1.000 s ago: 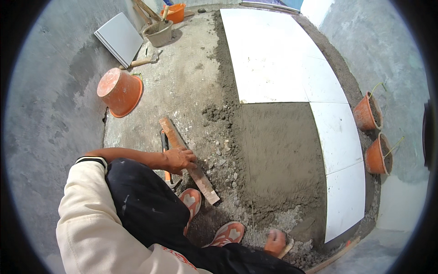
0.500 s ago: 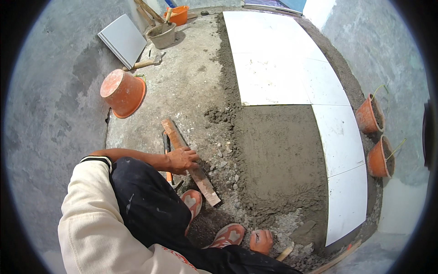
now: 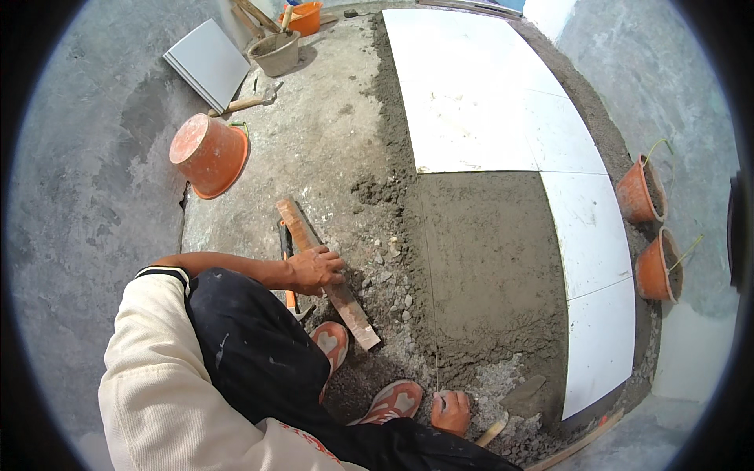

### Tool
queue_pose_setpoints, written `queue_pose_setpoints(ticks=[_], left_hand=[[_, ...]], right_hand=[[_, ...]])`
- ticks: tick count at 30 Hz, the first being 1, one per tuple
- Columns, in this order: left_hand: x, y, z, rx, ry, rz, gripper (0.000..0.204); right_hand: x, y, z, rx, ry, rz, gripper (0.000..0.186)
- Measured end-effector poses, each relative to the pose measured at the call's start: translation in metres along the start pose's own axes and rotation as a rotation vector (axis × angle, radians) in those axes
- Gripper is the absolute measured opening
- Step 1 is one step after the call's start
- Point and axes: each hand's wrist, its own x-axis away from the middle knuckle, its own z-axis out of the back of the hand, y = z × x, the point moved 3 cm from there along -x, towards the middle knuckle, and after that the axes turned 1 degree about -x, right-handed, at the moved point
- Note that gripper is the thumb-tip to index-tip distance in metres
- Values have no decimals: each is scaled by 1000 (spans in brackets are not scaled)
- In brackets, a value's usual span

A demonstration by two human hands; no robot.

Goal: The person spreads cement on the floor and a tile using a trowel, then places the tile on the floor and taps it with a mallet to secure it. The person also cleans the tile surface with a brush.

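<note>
Along the mortar bed's [image 3: 495, 251] left edge, thin string [image 3: 437, 373] runs to the right hand [image 3: 451, 413], fingers curled, hold unclear, probably best kept taut; left hand's [image 3: 314, 269] fingers close over the wooden bar [image 3: 352, 315] left of the bed.

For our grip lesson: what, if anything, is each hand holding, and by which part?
The left hand grasps the wooden strip around its middle. Whether the right hand holds anything cannot be told.
</note>
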Motion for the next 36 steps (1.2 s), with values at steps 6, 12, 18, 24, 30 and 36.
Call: queue_pose_setpoints(ticks=[6, 12, 18, 24, 30, 36], left_hand=[[-2, 0, 3, 15, -31, 27, 68], [-3, 4, 3, -7, -29, 10, 68], [-3, 3, 2, 0, -11, -3, 65], [-2, -8, 5, -18, 10, -36, 58], [-24, 5, 10, -19, 116, -90, 51], [-18, 12, 25, -79, 22, -131, 52]], right_hand=[[-4, -2, 4, 11, 29, 44, 21], [-2, -6, 15, -51, 121, 102, 18], [0, 1, 7, -59, 114, 65, 17], [-4, -15, 4, -82, 119, 54, 19], [-12, -20, 41, -48, 182, 190, 13], [-3, 23, 34, -228, 326, -177, 12]])
